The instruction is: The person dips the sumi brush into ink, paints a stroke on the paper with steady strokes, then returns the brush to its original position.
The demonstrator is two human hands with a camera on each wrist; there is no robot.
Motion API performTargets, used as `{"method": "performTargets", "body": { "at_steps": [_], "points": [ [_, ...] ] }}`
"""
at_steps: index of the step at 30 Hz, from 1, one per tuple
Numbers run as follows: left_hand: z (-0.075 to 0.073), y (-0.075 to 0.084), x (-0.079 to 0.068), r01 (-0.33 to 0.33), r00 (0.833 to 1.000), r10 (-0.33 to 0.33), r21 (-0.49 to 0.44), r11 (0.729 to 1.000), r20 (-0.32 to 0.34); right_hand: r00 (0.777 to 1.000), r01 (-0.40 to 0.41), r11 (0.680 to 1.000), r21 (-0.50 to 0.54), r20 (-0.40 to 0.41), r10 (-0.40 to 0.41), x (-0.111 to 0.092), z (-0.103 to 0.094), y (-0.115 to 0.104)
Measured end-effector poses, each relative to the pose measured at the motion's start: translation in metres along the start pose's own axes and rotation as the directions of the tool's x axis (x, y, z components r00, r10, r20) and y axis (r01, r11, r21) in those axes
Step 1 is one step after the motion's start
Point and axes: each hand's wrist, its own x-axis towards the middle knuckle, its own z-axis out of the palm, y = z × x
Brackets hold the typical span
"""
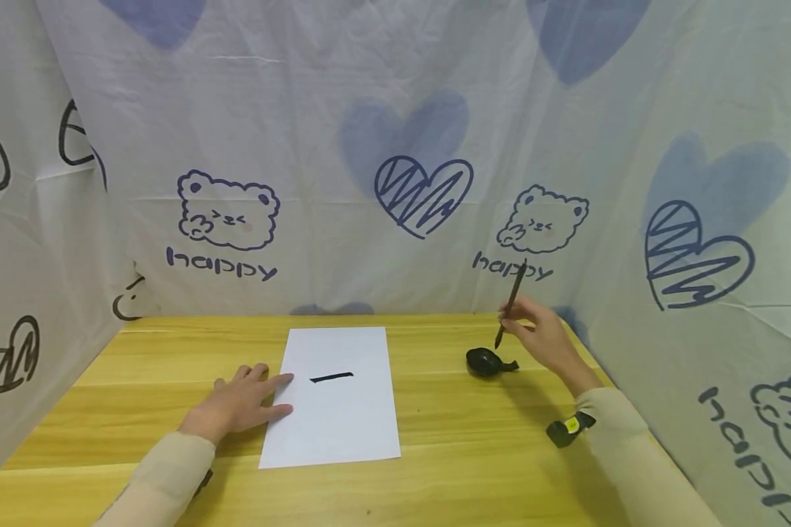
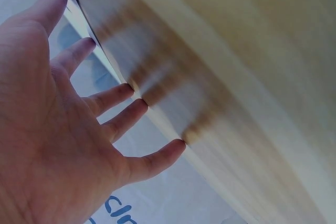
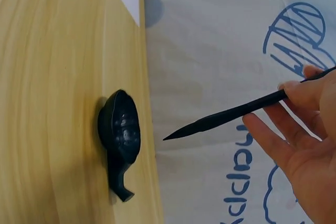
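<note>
My right hand (image 1: 539, 335) pinches a dark writing brush (image 1: 513, 300) partway up its handle, with the pointed black tip angled down. Just below that tip sits a small black ink dish (image 1: 485, 362) with a curved handle; in the right wrist view the brush tip (image 3: 181, 132) is apart from the dish (image 3: 126, 127), whose inside looks wet. My left hand (image 1: 240, 401) is spread flat, its thumb and index finger on the left edge of a white sheet of paper (image 1: 343, 432). One short black stroke (image 1: 332, 378) lies across the sheet's upper middle. The left wrist view shows the fingertips (image 2: 176, 148) touching down.
The light wooden table (image 1: 448, 454) runs back to a hanging white cloth (image 1: 329, 241) printed with hearts, bears and "happy". More cloth closes off both sides, the right one near my right arm. A black wrist device (image 1: 570, 428) is worn at the right sleeve.
</note>
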Motion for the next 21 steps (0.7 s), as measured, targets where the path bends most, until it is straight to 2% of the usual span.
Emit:
{"method": "performTargets", "body": {
  "at_steps": [6,9,13,17,21],
  "points": [
    [-0.001,0.001,0.000,-0.003,1.000,0.003,0.002,1.000,0.006,0.999,-0.018,0.999,-0.040,0.043,0.020,-0.004,-0.003,0.010],
    [-0.003,0.003,-0.001,0.003,1.000,-0.003,-0.001,1.000,0.014,0.998,0.004,1.000,-0.029,0.059,-0.002,-0.007,-0.003,0.014],
    [-0.005,0.004,-0.001,0.003,1.000,-0.003,0.010,1.000,0.017,0.997,0.046,0.999,0.015,0.067,-0.047,-0.012,-0.002,0.019],
    [0.001,-0.001,0.002,0.002,1.000,-0.002,0.006,1.000,-0.006,0.991,0.093,0.994,0.057,0.089,-0.098,-0.018,-0.001,0.024],
    [0.008,-0.007,0.006,-0.003,1.000,0.003,0.001,1.000,-0.030,0.971,0.195,0.977,0.080,0.123,-0.204,-0.023,0.002,0.031]
  ]
}}
